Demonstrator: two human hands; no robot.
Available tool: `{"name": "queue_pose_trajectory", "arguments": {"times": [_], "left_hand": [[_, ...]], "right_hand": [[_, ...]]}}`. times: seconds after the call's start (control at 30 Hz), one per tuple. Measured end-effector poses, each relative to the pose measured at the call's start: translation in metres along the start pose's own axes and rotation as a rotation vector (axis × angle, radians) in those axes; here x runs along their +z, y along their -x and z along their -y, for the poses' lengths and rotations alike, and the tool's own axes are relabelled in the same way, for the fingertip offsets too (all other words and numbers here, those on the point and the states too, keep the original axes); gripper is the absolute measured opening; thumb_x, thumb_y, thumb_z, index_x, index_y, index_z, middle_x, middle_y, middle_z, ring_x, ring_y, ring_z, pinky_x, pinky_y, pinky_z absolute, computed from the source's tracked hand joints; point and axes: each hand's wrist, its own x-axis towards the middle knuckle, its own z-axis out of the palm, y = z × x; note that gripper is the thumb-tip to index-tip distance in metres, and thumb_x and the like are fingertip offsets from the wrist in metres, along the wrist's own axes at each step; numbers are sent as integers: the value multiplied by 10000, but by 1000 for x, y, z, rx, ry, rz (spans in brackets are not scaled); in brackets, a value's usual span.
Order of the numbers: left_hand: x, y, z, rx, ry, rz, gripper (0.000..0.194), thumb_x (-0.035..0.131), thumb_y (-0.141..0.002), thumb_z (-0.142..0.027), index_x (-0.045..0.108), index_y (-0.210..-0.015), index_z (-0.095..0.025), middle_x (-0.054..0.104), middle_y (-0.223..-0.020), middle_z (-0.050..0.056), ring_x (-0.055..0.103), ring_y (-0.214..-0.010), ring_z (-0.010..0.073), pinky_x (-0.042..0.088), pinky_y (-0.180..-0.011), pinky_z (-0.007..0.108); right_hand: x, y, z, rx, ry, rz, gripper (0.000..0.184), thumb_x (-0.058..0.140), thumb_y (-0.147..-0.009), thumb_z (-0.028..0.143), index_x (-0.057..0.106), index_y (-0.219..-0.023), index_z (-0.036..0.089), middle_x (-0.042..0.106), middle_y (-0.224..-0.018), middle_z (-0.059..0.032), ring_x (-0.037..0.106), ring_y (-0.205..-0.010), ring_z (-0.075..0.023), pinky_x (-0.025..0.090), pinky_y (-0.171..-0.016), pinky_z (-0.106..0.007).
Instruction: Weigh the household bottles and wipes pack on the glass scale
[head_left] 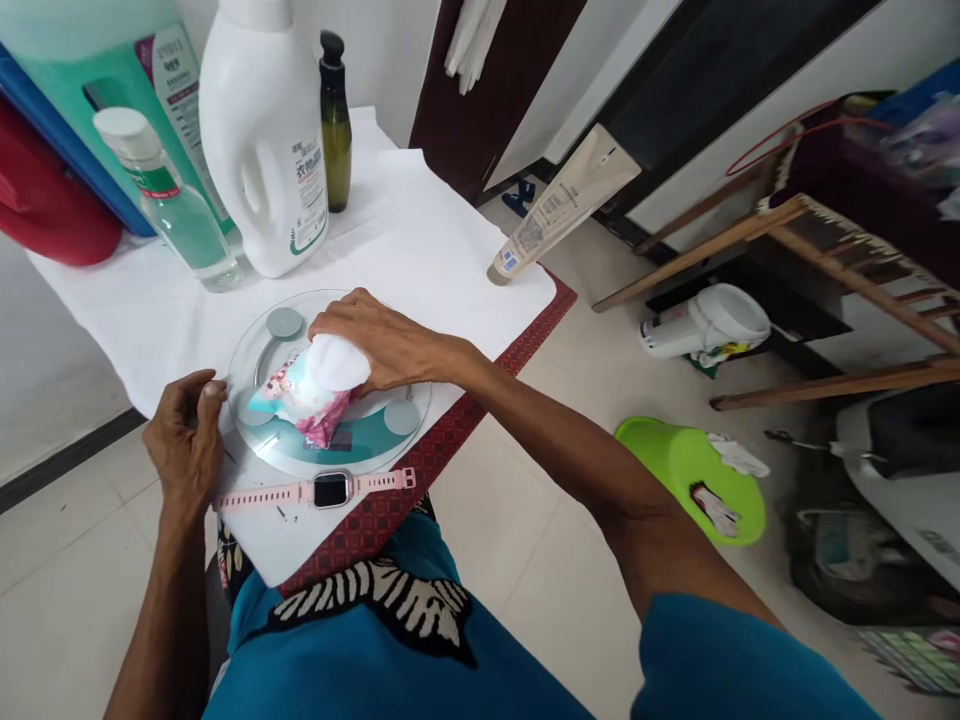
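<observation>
My right hand (382, 340) is closed around a soft-looking pink, white and teal packet (319, 400) with a smooth white rounded part at its top. The packet is over a round glass scale (300, 455), and the fingers hide part of it; I cannot tell whether it touches the glass. At the scale's left edge, my left hand (187, 435) has curled fingers with the thumb near the index finger; what they hold, if anything, is hidden. A pink-strapped smartwatch (330, 490) lies stretched out along the scale's near side.
A white cloth (420, 240) covers the table. Behind the scale stand a white detergent jug (262, 150), a clear bottle (180, 220), a dark green pump bottle (336, 140) and a beige tube (562, 205). A green basin (660, 460) sits on the floor, right.
</observation>
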Motion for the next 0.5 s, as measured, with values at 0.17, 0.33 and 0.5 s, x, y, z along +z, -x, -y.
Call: {"name": "queue_pose_trajectory", "arguments": {"times": [0.17,0.33,0.5], "left_hand": [[0,0,5,-3,-40,0,447,660,-946,-573,814,-1177,-222,843,-1020,84,809,-1042,326,612,-1057,551],[0,0,6,2,-51,-5,459,684,-920,-589,823,-1167,-228,843,-1053,97,807,-1039,345,616,-1060,576],[1,-1,5,-5,-57,-9,464,682,-893,-594,822,-1133,-223,844,-1014,93,814,-994,341,634,-1034,573]], "right_hand": [[-11,38,1,217,-24,-286,747,902,-818,687,606,-1351,255,689,-1364,-135,608,-1270,-372,501,-1144,-616],[-37,59,-73,639,171,-753,757,790,-875,797,524,-1342,265,630,-1351,-137,580,-1328,-394,516,-1112,-690],[-39,51,-153,1056,272,-1093,669,893,-805,618,501,-1191,237,595,-1312,-198,541,-1392,-456,552,-1057,-722]]}}
